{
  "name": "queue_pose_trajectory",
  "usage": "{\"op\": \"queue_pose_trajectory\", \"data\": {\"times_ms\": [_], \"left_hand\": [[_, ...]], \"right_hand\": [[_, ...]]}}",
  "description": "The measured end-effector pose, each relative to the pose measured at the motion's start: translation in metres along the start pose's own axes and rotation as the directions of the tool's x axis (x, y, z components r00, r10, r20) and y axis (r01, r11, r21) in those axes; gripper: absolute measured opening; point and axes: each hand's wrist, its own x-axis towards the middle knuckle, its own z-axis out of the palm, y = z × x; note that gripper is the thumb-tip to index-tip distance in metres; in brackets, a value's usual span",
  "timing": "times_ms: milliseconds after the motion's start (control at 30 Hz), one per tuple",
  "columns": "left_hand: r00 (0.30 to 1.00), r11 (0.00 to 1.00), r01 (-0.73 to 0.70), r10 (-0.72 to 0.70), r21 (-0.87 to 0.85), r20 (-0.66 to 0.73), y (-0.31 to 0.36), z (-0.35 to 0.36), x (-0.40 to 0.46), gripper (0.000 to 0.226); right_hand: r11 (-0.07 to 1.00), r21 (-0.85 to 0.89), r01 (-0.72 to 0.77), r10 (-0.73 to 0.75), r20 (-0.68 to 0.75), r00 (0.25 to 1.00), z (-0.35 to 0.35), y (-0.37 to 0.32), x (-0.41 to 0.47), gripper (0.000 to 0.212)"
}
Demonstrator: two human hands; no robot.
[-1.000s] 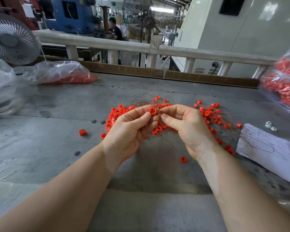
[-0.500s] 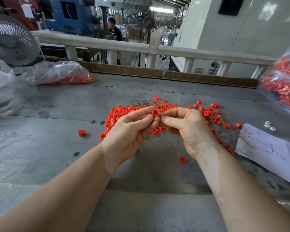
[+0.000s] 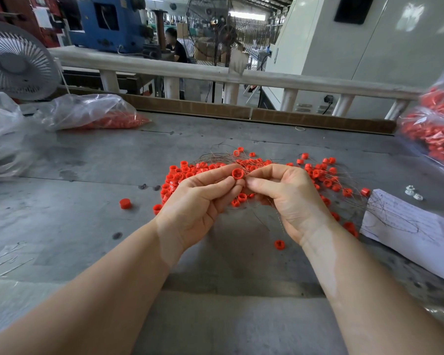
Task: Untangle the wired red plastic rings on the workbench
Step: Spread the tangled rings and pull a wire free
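A heap of small red plastic rings on thin wires (image 3: 321, 175) lies spread over the grey workbench (image 3: 87, 226), straight ahead of me. My left hand (image 3: 200, 201) pinches one red ring (image 3: 237, 173) between thumb and fingers, lifted just above the heap. My right hand (image 3: 287, 198) sits close beside it, its thumb and forefinger pinching thin wire right next to that ring. Fine wire strands trail down below my right palm. Much of the heap's middle is hidden behind both hands.
Single loose rings lie at the left (image 3: 124, 203) and near my right wrist (image 3: 279, 244). A clear bag of red rings (image 3: 92, 116) lies back left, another bag (image 3: 436, 131) at the right edge. White paper (image 3: 408, 226) with wire on it lies right. A fan (image 3: 16, 62) stands far left.
The hands stay together over the heap with only small shifts. The pinched ring has turned slightly in my left fingers, and my right fingertips have closed in on the wire beside it.
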Motion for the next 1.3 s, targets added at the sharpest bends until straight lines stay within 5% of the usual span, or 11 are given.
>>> {"op": "queue_pose_trajectory", "data": {"times_ms": [567, 1300], "left_hand": [[1.000, 0.998, -0.006, 0.007, -0.058, 0.019, -0.0005, 0.0023, -0.0018, 0.025], [0.999, 0.994, 0.009, -0.004, -0.111, 0.044, -0.0010, 0.0017, -0.0018, 0.023]], "right_hand": [[0.950, 0.238, -0.203, 0.175, 0.135, 0.975, 0.0005, -0.0029, -0.0031, 0.013], [0.959, 0.123, -0.255, 0.234, 0.161, 0.959, -0.0008, 0.0015, -0.0018, 0.016]]}}
